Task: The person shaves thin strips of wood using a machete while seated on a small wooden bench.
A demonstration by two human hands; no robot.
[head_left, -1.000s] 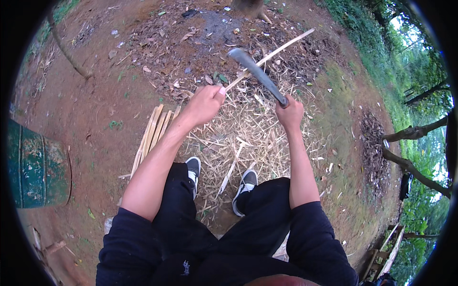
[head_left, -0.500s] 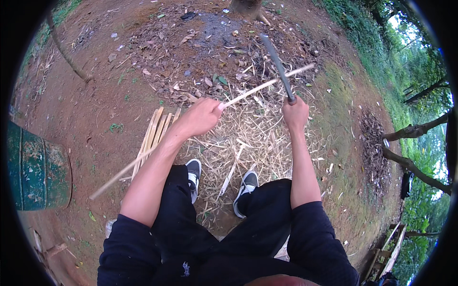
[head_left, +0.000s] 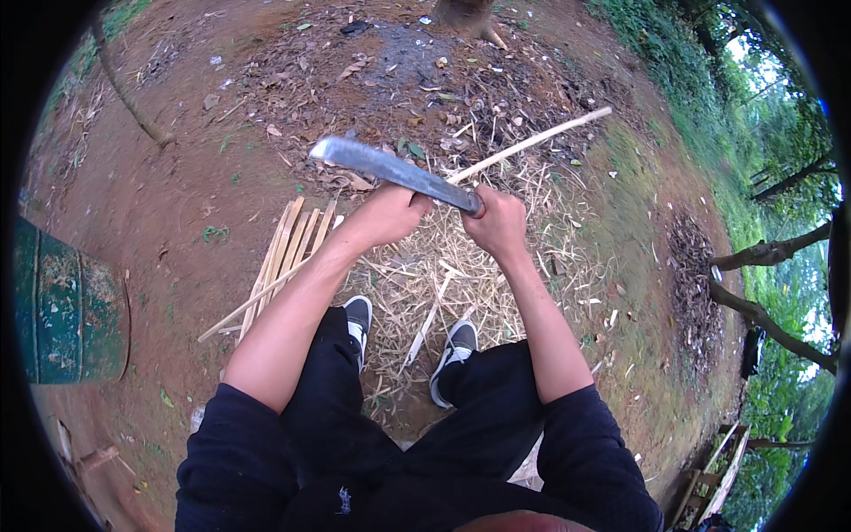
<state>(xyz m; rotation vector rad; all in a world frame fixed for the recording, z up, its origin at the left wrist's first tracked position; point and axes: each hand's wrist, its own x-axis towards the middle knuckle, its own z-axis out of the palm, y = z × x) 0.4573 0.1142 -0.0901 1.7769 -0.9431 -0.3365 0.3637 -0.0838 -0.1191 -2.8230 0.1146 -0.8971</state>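
My right hand [head_left: 496, 222] is closed around the handle of a machete [head_left: 381, 166]. The broad grey blade points left and passes over the fingers of my left hand [head_left: 390, 215]. That left hand grips a long, thin strip of pale wood [head_left: 541, 140], perhaps bamboo, which slants from the lower left up to the far right. The blade crosses above the strip just beyond my left fist; whether they touch I cannot tell. Part of the strip is hidden by my left forearm and the blade.
Several split wooden strips [head_left: 288, 244] lie in a bundle on the ground left of my feet. Pale shavings [head_left: 483, 293] cover the soil around my shoes [head_left: 456, 350]. A green drum [head_left: 71, 306] stands at the left, with a thin trunk [head_left: 128, 93] beyond it. Branches [head_left: 771, 253] reach in at the right.
The machete has swung from pointing away to pointing left, as my right hand came inward and nearer. My left hand and the wood strip have shifted a little to the right.
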